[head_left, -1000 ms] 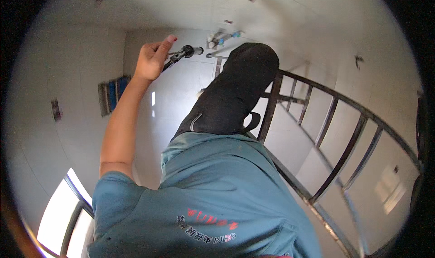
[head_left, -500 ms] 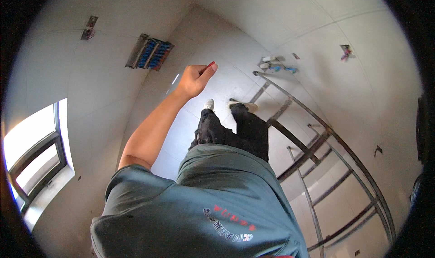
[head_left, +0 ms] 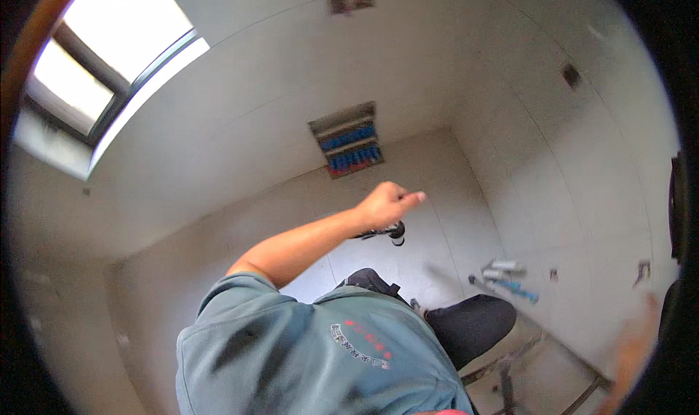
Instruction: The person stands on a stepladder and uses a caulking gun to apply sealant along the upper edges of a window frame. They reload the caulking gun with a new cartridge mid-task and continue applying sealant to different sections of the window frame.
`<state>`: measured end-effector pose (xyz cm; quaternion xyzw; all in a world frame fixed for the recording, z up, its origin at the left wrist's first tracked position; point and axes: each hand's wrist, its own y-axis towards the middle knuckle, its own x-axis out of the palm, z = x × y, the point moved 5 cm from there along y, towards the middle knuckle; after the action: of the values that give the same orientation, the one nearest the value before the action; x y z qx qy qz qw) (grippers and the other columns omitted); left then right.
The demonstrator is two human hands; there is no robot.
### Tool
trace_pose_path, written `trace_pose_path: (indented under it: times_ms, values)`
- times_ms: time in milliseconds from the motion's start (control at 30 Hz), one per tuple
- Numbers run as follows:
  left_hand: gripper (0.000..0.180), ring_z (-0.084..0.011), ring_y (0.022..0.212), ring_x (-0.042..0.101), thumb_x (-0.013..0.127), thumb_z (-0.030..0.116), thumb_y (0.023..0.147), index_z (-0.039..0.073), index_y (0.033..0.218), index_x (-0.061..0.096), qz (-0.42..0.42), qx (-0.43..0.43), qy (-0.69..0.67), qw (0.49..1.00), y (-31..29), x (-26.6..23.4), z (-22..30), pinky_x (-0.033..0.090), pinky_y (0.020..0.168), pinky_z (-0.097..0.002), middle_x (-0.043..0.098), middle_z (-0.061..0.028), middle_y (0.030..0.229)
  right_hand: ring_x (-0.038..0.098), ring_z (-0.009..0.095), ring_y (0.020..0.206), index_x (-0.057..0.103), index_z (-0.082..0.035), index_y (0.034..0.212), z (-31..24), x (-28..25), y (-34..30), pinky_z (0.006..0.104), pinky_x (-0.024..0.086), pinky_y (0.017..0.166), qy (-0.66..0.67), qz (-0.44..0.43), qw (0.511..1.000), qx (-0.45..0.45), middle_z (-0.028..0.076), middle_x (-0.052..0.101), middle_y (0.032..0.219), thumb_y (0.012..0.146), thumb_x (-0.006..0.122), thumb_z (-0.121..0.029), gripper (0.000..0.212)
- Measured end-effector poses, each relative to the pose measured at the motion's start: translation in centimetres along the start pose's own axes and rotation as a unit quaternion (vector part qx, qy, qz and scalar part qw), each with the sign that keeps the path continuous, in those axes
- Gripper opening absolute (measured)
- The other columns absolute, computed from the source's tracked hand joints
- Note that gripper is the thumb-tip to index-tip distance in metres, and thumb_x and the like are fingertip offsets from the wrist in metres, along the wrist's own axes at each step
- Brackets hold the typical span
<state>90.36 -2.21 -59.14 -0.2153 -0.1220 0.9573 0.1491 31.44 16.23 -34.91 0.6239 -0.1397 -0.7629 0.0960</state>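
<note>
My left hand (head_left: 392,205) is raised in front of me, its fingers curled and the thumb pressed along the top. What it holds, if anything, is hidden. Just below it in the picture, a dark cylindrical thing with a white end (head_left: 397,234) shows past my forearm; its kind is unclear. At the far right, my right hand (head_left: 641,331) is smeared by motion, close to the wall and above the metal frame (head_left: 582,397). Its fingers cannot be made out.
A recessed wall box with rows of blue parts (head_left: 349,142) sits low on the facing wall. White and blue lengths (head_left: 510,280) lie by the right wall's foot. A dark-framed window (head_left: 109,87) is at upper left. My bent leg (head_left: 470,327) is beside the frame.
My view has swung left, so window and wall box moved right and up. My right hand has come into view. The red thing seen in my left hand no longer shows.
</note>
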Motion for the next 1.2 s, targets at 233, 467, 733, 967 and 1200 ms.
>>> trace_pose_path:
  times_ms: [233, 467, 733, 967, 1200]
  values:
    - [0.050, -0.0068, 0.059, 0.043, 0.061, 0.045, 0.102, 0.006, 0.072, 0.056, 0.042, 0.017, -0.135, 0.990, -15.9, -10.6, -1.6, 0.038, 0.052, -0.0310, 0.047, 0.0039, 0.062, 0.041, 0.040, 0.143, 0.045, -0.012, 0.153, -44.5, 16.0, -2.4, 0.0508, 0.036, 0.118, 0.351, -0.279, 0.856, -0.257, 0.021, 0.045, 0.154, 0.083, 0.083, -0.034, 0.083]
    - [0.037, -0.0040, 0.064, 0.038, 0.059, 0.033, 0.106, 0.009, 0.077, 0.056, 0.154, 0.166, -0.269, 0.936, -22.1, -17.8, 0.5, 0.033, 0.057, -0.0261, 0.047, 0.0069, 0.067, 0.038, 0.039, 0.144, 0.033, -0.008, 0.156, -69.2, 15.7, -0.1, 0.0510, 0.036, 0.117, 0.401, -0.217, 0.767, -0.452, 0.021, 0.043, 0.153, 0.073, 0.089, -0.039, 0.105]
    - [0.037, -0.0028, 0.062, 0.038, 0.058, 0.028, 0.106, 0.010, 0.073, 0.053, 0.310, 0.122, -0.286, 0.898, -24.7, -28.9, -3.0, 0.033, 0.056, -0.0255, 0.046, 0.0081, 0.067, 0.056, 0.043, 0.124, 0.053, -0.005, 0.135, -89.3, 12.9, -1.4, 0.0513, 0.047, 0.102, 0.582, -0.270, 0.558, -0.526, 0.021, 0.060, 0.132, 0.064, 0.092, -0.028, 0.084]
    - [0.038, -0.0038, 0.060, 0.037, 0.056, 0.026, 0.107, 0.008, 0.073, 0.053, 0.374, 0.074, -0.279, 0.881, -23.4, -41.1, -5.4, 0.033, 0.057, -0.0268, 0.045, 0.0066, 0.066, 0.066, 0.037, 0.115, 0.060, -0.006, 0.125, -102.4, 12.9, 1.8, 0.0464, 0.051, 0.097, 0.649, -0.406, 0.482, -0.426, 0.018, 0.069, 0.121, 0.066, 0.091, -0.020, 0.068]
    - [0.038, -0.0044, 0.062, 0.036, 0.054, 0.025, 0.108, 0.007, 0.075, 0.053, 0.431, 0.087, -0.304, 0.845, -23.0, -51.2, -6.6, 0.044, 0.089, -0.0250, 0.041, 0.0070, 0.066, 0.047, 0.041, 0.134, 0.037, -0.007, 0.146, -114.0, 16.5, 5.3, 0.0486, 0.046, 0.109, 0.655, -0.368, 0.460, -0.473, 0.021, 0.044, 0.144, 0.054, 0.101, -0.035, 0.115]
